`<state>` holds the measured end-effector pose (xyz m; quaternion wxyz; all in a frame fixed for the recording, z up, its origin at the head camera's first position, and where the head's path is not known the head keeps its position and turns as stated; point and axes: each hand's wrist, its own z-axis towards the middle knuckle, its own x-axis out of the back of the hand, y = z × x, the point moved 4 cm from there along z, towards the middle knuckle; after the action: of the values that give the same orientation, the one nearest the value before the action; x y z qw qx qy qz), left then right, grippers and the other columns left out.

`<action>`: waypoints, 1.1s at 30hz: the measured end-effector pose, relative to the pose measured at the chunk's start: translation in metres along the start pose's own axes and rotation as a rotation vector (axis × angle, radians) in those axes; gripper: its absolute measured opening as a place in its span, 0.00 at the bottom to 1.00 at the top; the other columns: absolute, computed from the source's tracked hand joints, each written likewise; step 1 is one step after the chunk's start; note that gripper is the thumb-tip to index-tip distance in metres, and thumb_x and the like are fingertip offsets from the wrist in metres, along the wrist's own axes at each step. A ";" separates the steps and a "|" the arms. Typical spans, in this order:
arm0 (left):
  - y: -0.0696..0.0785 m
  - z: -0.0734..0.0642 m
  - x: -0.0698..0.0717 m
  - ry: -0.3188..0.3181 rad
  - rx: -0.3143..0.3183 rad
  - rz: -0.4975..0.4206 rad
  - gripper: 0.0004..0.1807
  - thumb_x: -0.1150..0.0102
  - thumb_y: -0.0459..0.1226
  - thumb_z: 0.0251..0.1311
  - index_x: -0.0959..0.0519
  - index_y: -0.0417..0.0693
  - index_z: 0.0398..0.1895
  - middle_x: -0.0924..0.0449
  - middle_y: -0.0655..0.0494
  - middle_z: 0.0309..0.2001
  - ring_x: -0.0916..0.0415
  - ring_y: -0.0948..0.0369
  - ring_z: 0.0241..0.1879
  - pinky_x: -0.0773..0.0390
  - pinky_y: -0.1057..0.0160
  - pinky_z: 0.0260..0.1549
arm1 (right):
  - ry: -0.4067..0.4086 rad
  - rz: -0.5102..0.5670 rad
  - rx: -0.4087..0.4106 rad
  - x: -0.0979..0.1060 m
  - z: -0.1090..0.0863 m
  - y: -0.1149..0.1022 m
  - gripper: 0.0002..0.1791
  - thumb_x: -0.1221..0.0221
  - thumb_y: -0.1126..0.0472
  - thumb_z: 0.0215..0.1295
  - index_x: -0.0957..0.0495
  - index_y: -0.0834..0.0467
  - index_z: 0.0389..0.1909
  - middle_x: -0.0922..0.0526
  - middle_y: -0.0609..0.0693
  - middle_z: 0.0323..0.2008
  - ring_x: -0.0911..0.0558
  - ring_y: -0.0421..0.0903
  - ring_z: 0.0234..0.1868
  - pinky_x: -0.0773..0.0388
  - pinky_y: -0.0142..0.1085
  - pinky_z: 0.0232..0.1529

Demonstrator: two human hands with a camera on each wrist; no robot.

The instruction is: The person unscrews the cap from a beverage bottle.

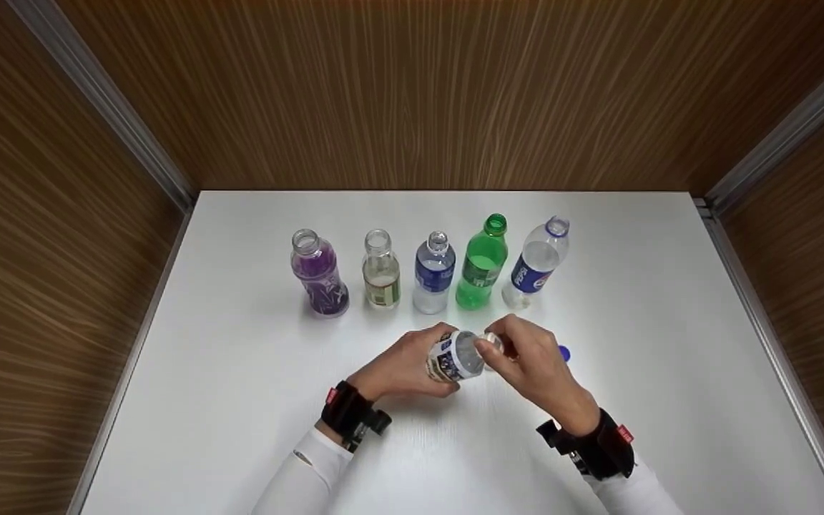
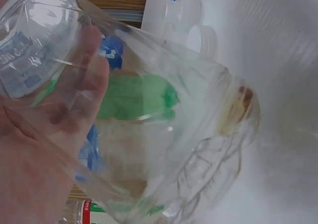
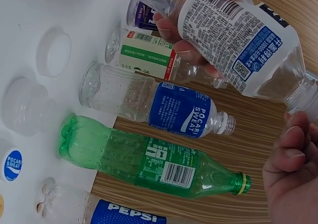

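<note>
My left hand [image 1: 408, 365] grips a clear plastic bottle [image 1: 446, 359] with a white printed label, tilted with its top toward the right. At the bottle's top, my right hand [image 1: 535, 361] pinches the whitish cap [image 3: 305, 99] between thumb and fingers. Through the clear lower body in the left wrist view, the left fingers [image 2: 92, 75] show behind the plastic. Behind both hands, an uncapped green bottle [image 1: 482, 268] and an uncapped Pepsi bottle [image 1: 535, 265] stand upright on the table.
Further left in the same row are a Pocari Sweat bottle [image 1: 433, 275], a small clear bottle [image 1: 382, 277] and a purple bottle [image 1: 321, 279]. Loose caps lie on the white table, including a white cap [image 3: 53, 51] and a Pocari Sweat cap [image 3: 12, 165]. Wood-patterned panels [image 1: 412, 93] enclose the table.
</note>
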<state>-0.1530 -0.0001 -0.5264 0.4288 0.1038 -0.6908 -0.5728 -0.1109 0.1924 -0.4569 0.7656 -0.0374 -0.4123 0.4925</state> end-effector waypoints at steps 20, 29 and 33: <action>0.008 0.007 -0.007 0.421 -0.094 0.610 0.41 0.17 0.45 0.42 0.26 0.44 0.60 0.18 0.52 0.50 0.19 0.56 0.46 0.19 0.59 0.48 | 0.011 -0.129 -0.367 -0.005 0.002 0.030 0.03 0.39 0.63 0.64 0.23 0.58 0.36 0.30 0.42 0.21 0.32 0.40 0.22 0.35 0.35 0.22; 0.012 0.008 -0.010 0.489 -0.100 0.650 0.45 0.15 0.44 0.39 0.27 0.43 0.61 0.19 0.51 0.51 0.20 0.55 0.48 0.19 0.58 0.50 | 0.115 -0.049 -0.324 -0.007 0.003 0.029 0.08 0.34 0.64 0.66 0.24 0.59 0.32 0.32 0.39 0.19 0.34 0.37 0.20 0.38 0.31 0.20; 0.012 0.008 -0.010 0.477 -0.109 0.580 0.42 0.16 0.43 0.41 0.27 0.42 0.61 0.19 0.51 0.52 0.20 0.56 0.49 0.20 0.58 0.52 | 0.109 -0.009 -0.281 -0.007 0.004 0.025 0.08 0.34 0.66 0.66 0.25 0.59 0.33 0.31 0.40 0.21 0.33 0.36 0.22 0.37 0.30 0.21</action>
<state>-0.1482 0.0155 -0.5204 0.7268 0.0115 -0.5407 -0.4234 -0.1331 0.1985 -0.4698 0.7762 -0.1688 -0.4353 0.4237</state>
